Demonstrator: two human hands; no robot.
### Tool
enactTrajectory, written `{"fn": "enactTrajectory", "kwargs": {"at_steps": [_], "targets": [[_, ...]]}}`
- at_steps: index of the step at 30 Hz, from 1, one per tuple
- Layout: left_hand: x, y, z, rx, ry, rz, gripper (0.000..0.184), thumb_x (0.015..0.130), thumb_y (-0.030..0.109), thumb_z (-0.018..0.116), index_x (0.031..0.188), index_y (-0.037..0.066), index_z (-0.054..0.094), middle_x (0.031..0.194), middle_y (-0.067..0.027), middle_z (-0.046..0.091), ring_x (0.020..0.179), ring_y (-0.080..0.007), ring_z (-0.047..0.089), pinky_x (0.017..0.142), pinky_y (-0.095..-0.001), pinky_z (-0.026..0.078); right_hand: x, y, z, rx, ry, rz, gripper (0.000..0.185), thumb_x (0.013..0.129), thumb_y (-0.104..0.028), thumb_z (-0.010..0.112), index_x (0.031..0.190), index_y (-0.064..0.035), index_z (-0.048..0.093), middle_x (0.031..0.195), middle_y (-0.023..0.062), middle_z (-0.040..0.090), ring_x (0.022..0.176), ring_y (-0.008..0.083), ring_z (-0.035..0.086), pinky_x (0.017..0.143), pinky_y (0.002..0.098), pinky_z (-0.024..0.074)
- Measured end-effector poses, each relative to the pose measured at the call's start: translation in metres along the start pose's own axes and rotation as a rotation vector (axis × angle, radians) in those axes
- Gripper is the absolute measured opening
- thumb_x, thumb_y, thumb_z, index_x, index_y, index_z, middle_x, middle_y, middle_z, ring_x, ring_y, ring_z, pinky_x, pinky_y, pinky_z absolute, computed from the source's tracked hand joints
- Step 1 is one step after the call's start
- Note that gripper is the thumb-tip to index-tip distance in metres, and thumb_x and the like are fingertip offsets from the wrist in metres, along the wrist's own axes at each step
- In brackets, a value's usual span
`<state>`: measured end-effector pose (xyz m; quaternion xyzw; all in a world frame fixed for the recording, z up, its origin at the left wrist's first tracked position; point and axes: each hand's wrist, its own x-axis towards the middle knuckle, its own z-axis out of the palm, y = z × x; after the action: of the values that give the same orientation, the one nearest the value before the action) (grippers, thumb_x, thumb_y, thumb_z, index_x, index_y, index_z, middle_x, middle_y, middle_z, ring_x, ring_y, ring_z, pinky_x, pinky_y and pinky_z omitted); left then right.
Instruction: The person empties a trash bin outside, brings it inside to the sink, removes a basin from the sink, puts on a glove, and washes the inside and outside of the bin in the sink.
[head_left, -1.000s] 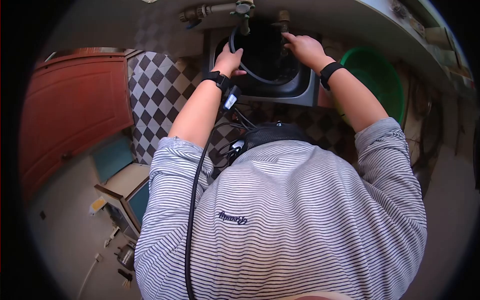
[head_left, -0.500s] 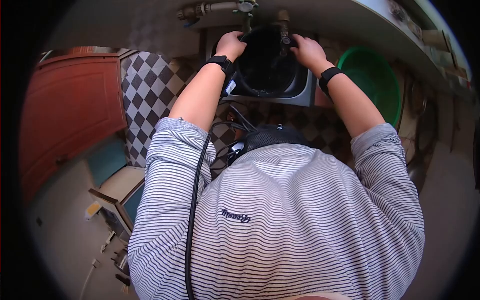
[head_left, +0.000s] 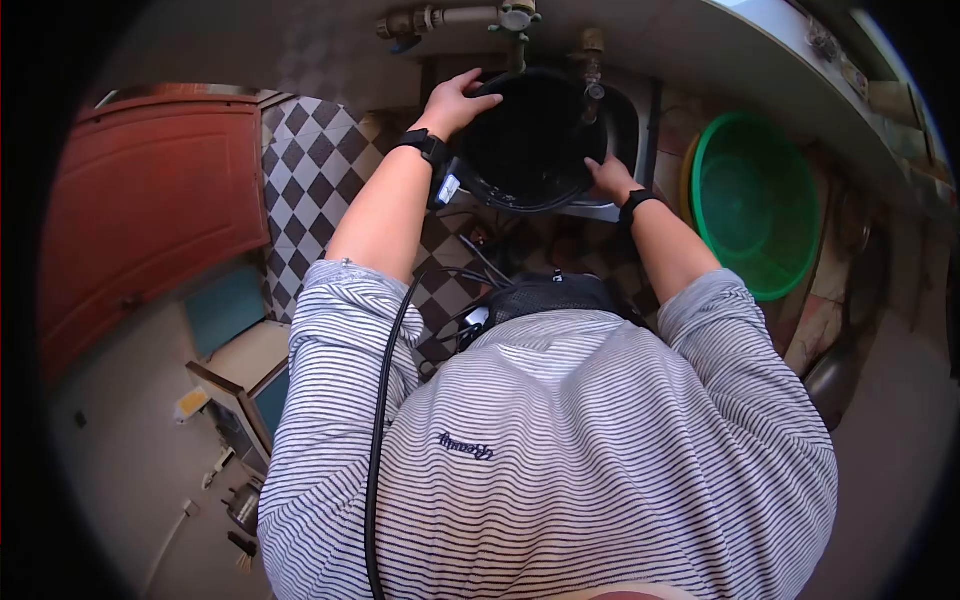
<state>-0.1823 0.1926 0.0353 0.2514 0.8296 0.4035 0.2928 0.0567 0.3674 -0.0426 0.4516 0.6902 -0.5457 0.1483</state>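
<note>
Spanning a round black basin [head_left: 535, 206] set over a dark, metal-edged sink [head_left: 626, 122], both forearms [head_left: 381, 205] stretch forward, black bands [head_left: 428, 147] at the wrists. At the basin's far-left rim, the left hand [head_left: 458, 104] is partly open, thumb and forefinger parted; how firmly it grips cannot be told. The right hand [head_left: 613, 181] closes round the near-right rim, thumb inside, other fingers mostly hidden. A strip of sink shows at right, and a metal tap [head_left: 593, 72] hangs above the basin's far-right side. Beyond the sink's right edge stands a round green plastic tub [head_left: 758, 195]; black-and-white checkered floor [head_left: 310, 170] opens at left. Dark script on the striped shirt [head_left: 560, 470] seems to read "Beauty"; a small white label [head_left: 449, 189] near the left wrist is illegible.
</note>
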Motion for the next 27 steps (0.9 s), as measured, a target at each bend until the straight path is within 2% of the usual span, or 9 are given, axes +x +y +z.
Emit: {"fn": "enactTrajectory", "kwargs": {"at_steps": [3, 5, 8, 12, 14, 16, 20, 22, 27], "targets": [[-0.009, 0.007, -0.006, -0.243, 0.009, -0.063, 0.086, 0.074, 0.024, 0.075, 0.139, -0.002, 0.025, 0.126, -0.0175, 0.05, 0.111, -0.0207, 0.052, 0.095, -0.0297, 0.04, -0.001, 0.008, 0.011, -0.112, 0.165, -0.114, 0.043, 0.089, -0.027, 0.052, 0.11, 0.0096, 0.047, 0.093, 0.0224, 0.062, 0.072, 0.0332, 0.066, 0.059, 0.0381, 0.0559], [-0.016, 0.007, -0.01, -0.299, 0.029, -0.09, 0.096, 0.073, 0.027, 0.075, 0.141, -0.003, 0.015, 0.131, -0.0203, 0.044, 0.119, -0.024, 0.046, 0.098, -0.0299, 0.037, -0.009, -0.005, 0.012, 0.183, 0.031, -0.025, 0.042, 0.091, -0.026, 0.048, 0.11, 0.0107, 0.045, 0.096, 0.0236, 0.062, 0.078, 0.0335, 0.065, 0.064, 0.0382, 0.0567], [-0.042, 0.008, -0.023, -0.302, 0.07, -0.452, 0.101, 0.072, 0.034, 0.076, 0.141, -0.003, 0.012, 0.13, -0.0211, 0.043, 0.118, -0.0256, 0.045, 0.094, -0.0375, 0.04, -0.028, -0.052, 0.024, 0.638, -0.268, 0.232, 0.037, 0.096, -0.022, 0.036, 0.114, 0.0104, 0.042, 0.101, 0.0221, 0.06, 0.082, 0.0331, 0.065, 0.068, 0.0383, 0.0578], [-0.075, -0.016, -0.004, -0.507, -0.12, -0.567, 0.09, 0.075, 0.028, 0.074, 0.14, 0.002, 0.017, 0.122, -0.0168, 0.05, 0.104, -0.0255, 0.055, 0.088, -0.0418, 0.045, -0.043, -0.061, 0.062, 0.81, -0.333, 0.296, 0.034, 0.098, -0.02, 0.032, 0.113, 0.0086, 0.041, 0.107, 0.0243, 0.057, 0.091, 0.0339, 0.063, 0.075, 0.0401, 0.057], [-0.083, -0.016, 0.005, -0.434, 0.181, -0.576, 0.071, 0.078, 0.017, 0.07, 0.134, 0.007, 0.027, 0.116, -0.0131, 0.053, 0.099, -0.0242, 0.058, 0.084, -0.0411, 0.048, -0.051, -0.064, 0.07, 0.946, -0.344, 0.32, 0.034, 0.098, -0.02, 0.032, 0.114, 0.0082, 0.04, 0.11, 0.0253, 0.055, 0.095, 0.0352, 0.061, 0.077, 0.041, 0.0562], [-0.091, -0.009, 0.01, -0.485, 0.083, -0.574, 0.065, 0.079, 0.011, 0.067, 0.132, 0.01, 0.028, 0.115, -0.0124, 0.054, 0.098, -0.0237, 0.058, 0.082, -0.0405, 0.049, -0.058, -0.067, 0.073, 1.169, -0.414, 0.34, 0.032, 0.098, -0.019, 0.033, 0.116, 0.0074, 0.036, 0.117, 0.0295, 0.049, 0.103, 0.0392, 0.057, 0.082, 0.0435, 0.054], [-0.083, -0.002, 0.014, -0.63, 0.046, -0.481, 0.062, 0.081, -0.003, 0.057, 0.134, 0.016, 0.029, 0.108, -0.0097, 0.054, 0.091, -0.0221, 0.059, 0.072, -0.0359, 0.054, -0.06, -0.064, 0.059, 1.252, -0.573, 0.358, 0.037, 0.097, -0.024, 0.038, 0.116, 0.0079, 0.037, 0.118, 0.0309, 0.048, 0.103, 0.0398, 0.057, 0.081, 0.0439, 0.054], [-0.08, 0.014, 0.003, -0.538, 0.077, -0.412, 0.059, 0.082, -0.003, 0.056, 0.132, 0.017, 0.033, 0.101, -0.007, 0.055, 0.081, -0.0168, 0.059, 0.063, -0.0279, 0.055, -0.058, -0.058, 0.042, 0.936, -0.545, 0.344, 0.046, 0.094, -0.031, 0.046, 0.117, 0.0081, 0.037, 0.12, 0.0324, 0.046, 0.104, 0.0391, 0.056, 0.08, 0.0436, 0.0545], [-0.037, 0.008, -0.022, -0.394, -0.161, -0.313, 0.064, 0.083, 0.0, 0.057, 0.139, 0.012, 0.03, 0.099, -0.003, 0.059, 0.07, -0.0084, 0.057, 0.049, -0.018, 0.045, -0.048, -0.057, -0.001, 0.79, -0.158, 0.29, 0.047, 0.091, -0.032, 0.051, 0.113, 0.0083, 0.042, 0.102, 0.0233, 0.056, 0.09, 0.0328, 0.061, 0.073, 0.0401, 0.0576]]}}
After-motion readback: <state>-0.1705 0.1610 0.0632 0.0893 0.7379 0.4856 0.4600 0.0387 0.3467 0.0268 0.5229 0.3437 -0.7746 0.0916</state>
